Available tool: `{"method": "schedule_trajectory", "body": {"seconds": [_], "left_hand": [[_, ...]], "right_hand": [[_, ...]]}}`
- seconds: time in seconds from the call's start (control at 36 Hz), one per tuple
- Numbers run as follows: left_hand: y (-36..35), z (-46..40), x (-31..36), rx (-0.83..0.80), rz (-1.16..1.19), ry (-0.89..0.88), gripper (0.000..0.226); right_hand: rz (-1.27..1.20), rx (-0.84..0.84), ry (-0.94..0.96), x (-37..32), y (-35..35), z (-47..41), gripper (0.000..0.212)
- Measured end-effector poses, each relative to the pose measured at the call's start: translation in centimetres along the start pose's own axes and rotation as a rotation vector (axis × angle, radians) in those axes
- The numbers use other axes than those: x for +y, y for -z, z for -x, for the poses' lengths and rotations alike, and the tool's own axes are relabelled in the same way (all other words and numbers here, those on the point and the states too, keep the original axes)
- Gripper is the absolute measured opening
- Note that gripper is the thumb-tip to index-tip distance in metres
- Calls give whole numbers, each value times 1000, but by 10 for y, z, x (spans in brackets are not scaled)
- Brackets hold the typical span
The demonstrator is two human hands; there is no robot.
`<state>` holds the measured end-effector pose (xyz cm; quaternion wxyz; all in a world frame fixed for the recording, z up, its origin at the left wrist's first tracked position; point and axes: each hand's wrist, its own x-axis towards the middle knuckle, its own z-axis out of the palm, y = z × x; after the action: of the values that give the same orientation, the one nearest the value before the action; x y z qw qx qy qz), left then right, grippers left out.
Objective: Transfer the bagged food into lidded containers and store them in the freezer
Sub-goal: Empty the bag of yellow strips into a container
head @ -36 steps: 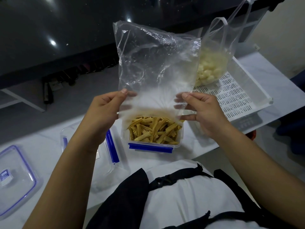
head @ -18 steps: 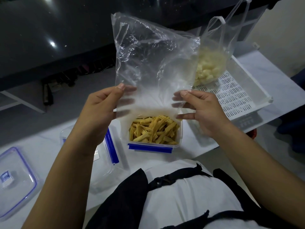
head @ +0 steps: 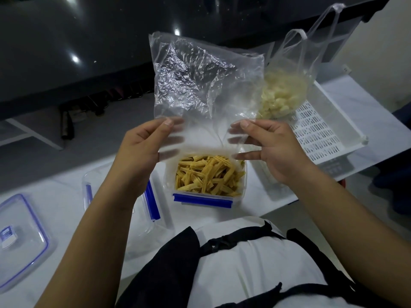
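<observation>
A clear, crumpled plastic bag (head: 200, 85) stands upside down and looks empty, its mouth over a clear container with blue clips (head: 204, 200). The container holds yellow strips of food (head: 209, 174). My left hand (head: 142, 150) pinches the bag's lower left edge, and my right hand (head: 269, 147) pinches its lower right edge. A second clear handled bag (head: 282, 94) with pale food chunks sits in a white slotted tray (head: 329, 130) at the right.
A second clear container with blue clips (head: 153, 196) sits partly behind my left forearm. A clear lid with blue trim (head: 20, 236) lies at the far left. A dark glossy surface (head: 66, 41) runs along the back. The white table's edge (head: 278, 202) lies close to my body.
The bag has been lifted a little higher above the container, and both hands rose slightly with it. The strips stay in the container.
</observation>
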<state>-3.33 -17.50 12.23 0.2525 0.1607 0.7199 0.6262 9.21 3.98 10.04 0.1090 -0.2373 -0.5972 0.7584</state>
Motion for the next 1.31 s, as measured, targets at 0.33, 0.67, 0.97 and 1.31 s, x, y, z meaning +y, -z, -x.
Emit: {"method": "schedule_trajectory", "body": {"seconds": [0.33,0.67,0.97,1.31], "left_hand": [[10,-3,-2,77,149,-73,25],[10,-3,-4,99,158,-104,24],[11,0,-3,125,156,-138,22],[9,-3,-11,139,153,-136,24]], "right_hand": [[-31,-27,38,-13,-2,2,17],[-20,-7,67,-17,-5,2,17],[58,36,142,-13,-3,8,16],[179,164,309,-6,-1,9,15]]}}
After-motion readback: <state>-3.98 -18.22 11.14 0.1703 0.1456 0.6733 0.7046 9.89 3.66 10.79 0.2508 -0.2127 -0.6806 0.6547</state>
